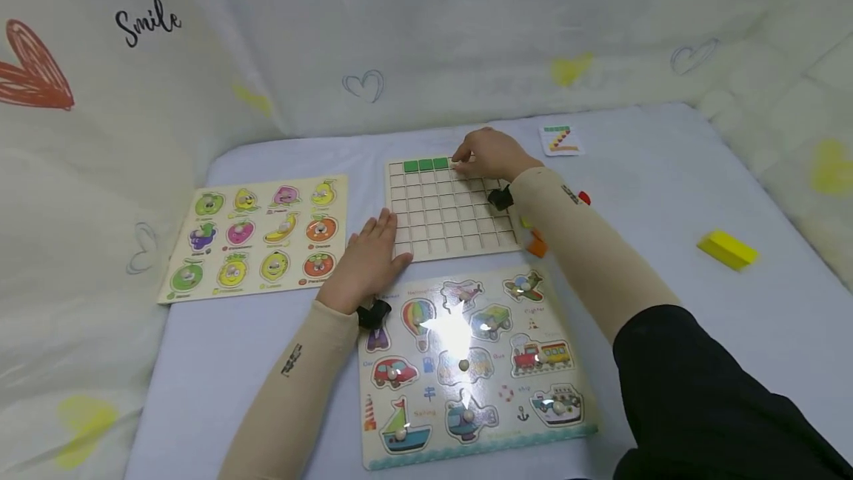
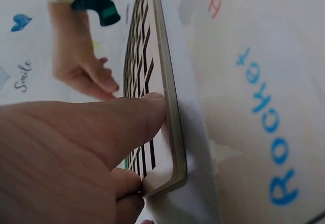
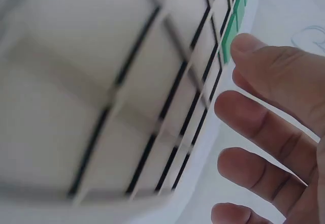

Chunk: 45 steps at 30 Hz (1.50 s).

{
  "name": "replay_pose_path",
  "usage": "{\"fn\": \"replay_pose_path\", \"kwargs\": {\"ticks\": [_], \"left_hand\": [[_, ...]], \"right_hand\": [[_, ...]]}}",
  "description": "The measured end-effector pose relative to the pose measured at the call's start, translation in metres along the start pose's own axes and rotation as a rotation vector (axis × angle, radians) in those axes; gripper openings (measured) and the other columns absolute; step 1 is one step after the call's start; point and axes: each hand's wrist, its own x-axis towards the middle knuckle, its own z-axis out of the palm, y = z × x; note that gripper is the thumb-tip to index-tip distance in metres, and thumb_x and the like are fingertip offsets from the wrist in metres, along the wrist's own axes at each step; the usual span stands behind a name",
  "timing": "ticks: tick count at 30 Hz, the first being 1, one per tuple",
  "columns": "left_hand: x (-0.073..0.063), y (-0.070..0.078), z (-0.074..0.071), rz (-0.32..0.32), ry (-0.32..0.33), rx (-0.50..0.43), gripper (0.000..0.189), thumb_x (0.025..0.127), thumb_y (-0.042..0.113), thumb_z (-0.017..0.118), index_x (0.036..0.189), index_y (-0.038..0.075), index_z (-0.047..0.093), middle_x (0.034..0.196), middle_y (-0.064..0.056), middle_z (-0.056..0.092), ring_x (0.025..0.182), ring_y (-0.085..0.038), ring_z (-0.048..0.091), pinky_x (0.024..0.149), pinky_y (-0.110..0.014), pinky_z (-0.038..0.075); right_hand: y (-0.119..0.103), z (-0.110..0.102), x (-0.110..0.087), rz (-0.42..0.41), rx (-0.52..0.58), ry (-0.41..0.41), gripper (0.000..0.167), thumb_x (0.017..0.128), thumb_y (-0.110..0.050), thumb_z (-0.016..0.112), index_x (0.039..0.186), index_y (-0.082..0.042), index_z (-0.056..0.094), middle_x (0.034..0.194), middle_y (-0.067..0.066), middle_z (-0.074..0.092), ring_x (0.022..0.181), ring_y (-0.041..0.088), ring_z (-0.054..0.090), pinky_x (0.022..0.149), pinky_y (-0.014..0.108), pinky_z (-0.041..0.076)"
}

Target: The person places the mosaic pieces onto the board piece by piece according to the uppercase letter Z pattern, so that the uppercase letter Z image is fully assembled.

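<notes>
My left hand (image 1: 369,261) rests at the near left corner of a wooden grid board (image 1: 453,217), fingers straight along its left side. In the left wrist view the thumb (image 2: 147,112) presses on the board's near edge. At the board's far row my right hand (image 1: 493,154) pinches with thumb and index finger at a small green tile (image 3: 228,43), the other fingers spread apart. Part of that tile is hidden behind the thumb. Several green tiles (image 1: 425,164) lie side by side in the far row, just left of the right fingertips.
A fruit puzzle board (image 1: 263,235) lies left and a vehicle puzzle board (image 1: 426,391) in front. A pattern card with a Z (image 1: 561,141) sits beyond the right hand. Orange pieces (image 1: 537,245) and a red piece (image 1: 584,198) lie beside the right forearm; a yellow block (image 1: 728,250) is farther right.
</notes>
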Motion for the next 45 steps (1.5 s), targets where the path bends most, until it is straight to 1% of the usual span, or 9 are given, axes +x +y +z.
{"fn": "replay_pose_path", "kwargs": {"ticks": [5,9,12,16,19,26,32,37,45], "left_hand": [[0.001,0.000,-0.001,-0.008,-0.006,0.009,0.085,0.106,0.044,0.055,0.167,0.004,0.012,0.177,-0.012,0.005,0.164,-0.038,0.010,0.129,-0.063,0.017],[0.003,0.000,0.001,-0.008,-0.011,0.012,0.085,0.106,0.045,0.054,0.167,0.004,0.011,0.177,-0.013,0.005,0.164,-0.039,0.010,0.129,-0.063,0.016],[0.004,0.000,0.002,-0.007,-0.014,0.008,0.085,0.106,0.045,0.054,0.167,0.004,0.010,0.177,-0.013,0.005,0.164,-0.039,0.009,0.129,-0.064,0.015],[0.005,0.000,0.003,-0.006,-0.020,0.005,0.086,0.106,0.045,0.053,0.167,0.004,0.009,0.177,-0.013,0.003,0.164,-0.039,0.008,0.129,-0.064,0.015],[0.005,-0.001,0.003,-0.003,-0.024,0.004,0.085,0.106,0.044,0.053,0.167,0.003,0.008,0.176,-0.014,0.003,0.164,-0.040,0.008,0.129,-0.065,0.015],[0.006,-0.002,0.004,0.018,-0.024,0.004,0.085,0.107,0.042,0.052,0.166,0.001,0.008,0.176,-0.017,0.002,0.163,-0.042,0.007,0.129,-0.065,0.015],[0.006,-0.002,0.005,0.021,-0.019,-0.001,0.085,0.107,0.042,0.053,0.166,0.001,0.008,0.176,-0.017,0.003,0.163,-0.042,0.007,0.128,-0.066,0.015],[0.006,-0.002,0.004,0.023,-0.022,0.003,0.085,0.107,0.043,0.052,0.166,0.001,0.008,0.176,-0.017,0.002,0.163,-0.042,0.007,0.128,-0.066,0.015],[0.006,-0.001,0.003,0.033,-0.030,0.006,0.085,0.107,0.041,0.052,0.166,-0.001,0.007,0.176,-0.018,0.002,0.163,-0.044,0.008,0.127,-0.068,0.017]], "right_hand": [[0.020,-0.001,-0.029,0.007,-0.006,0.014,0.030,0.101,-0.030,0.069,0.125,-0.014,0.077,0.121,0.009,0.075,0.121,0.029,0.062,0.108,0.049,0.049],[0.037,0.000,-0.061,0.017,-0.002,0.034,0.026,0.100,-0.029,0.071,0.119,-0.014,0.079,0.119,0.008,0.077,0.116,0.028,0.066,0.104,0.049,0.052],[0.050,0.000,-0.086,0.042,0.013,0.036,0.023,0.099,-0.028,0.072,0.115,-0.013,0.081,0.117,0.009,0.077,0.094,0.027,0.072,0.093,0.048,0.056],[0.067,0.003,-0.114,0.080,0.001,0.037,0.018,0.099,-0.027,0.073,0.107,-0.014,0.082,0.109,0.007,0.079,0.076,0.021,0.068,0.084,0.044,0.056],[0.077,0.005,-0.130,0.095,-0.014,0.050,0.012,0.097,-0.025,0.075,0.099,-0.016,0.083,0.100,0.003,0.079,0.085,0.018,0.063,0.085,0.041,0.053],[0.093,0.007,-0.165,0.135,-0.017,0.077,0.008,0.094,-0.021,0.078,0.095,-0.014,0.082,0.091,0.002,0.078,0.082,0.020,0.062,0.078,0.037,0.052],[0.101,0.007,-0.184,0.147,-0.014,0.087,0.011,0.091,-0.019,0.080,0.099,-0.012,0.082,0.108,0.009,0.078,0.096,0.027,0.063,0.090,0.047,0.053],[0.106,0.006,-0.193,0.179,-0.060,0.069,0.025,0.089,-0.018,0.080,0.112,-0.010,0.080,0.124,0.015,0.072,0.114,0.035,0.060,0.103,0.056,0.050],[0.113,0.007,-0.198,0.201,-0.104,0.070,0.034,0.090,-0.013,0.076,0.124,-0.008,0.076,0.132,0.019,0.066,0.125,0.041,0.056,0.109,0.062,0.045]]}}
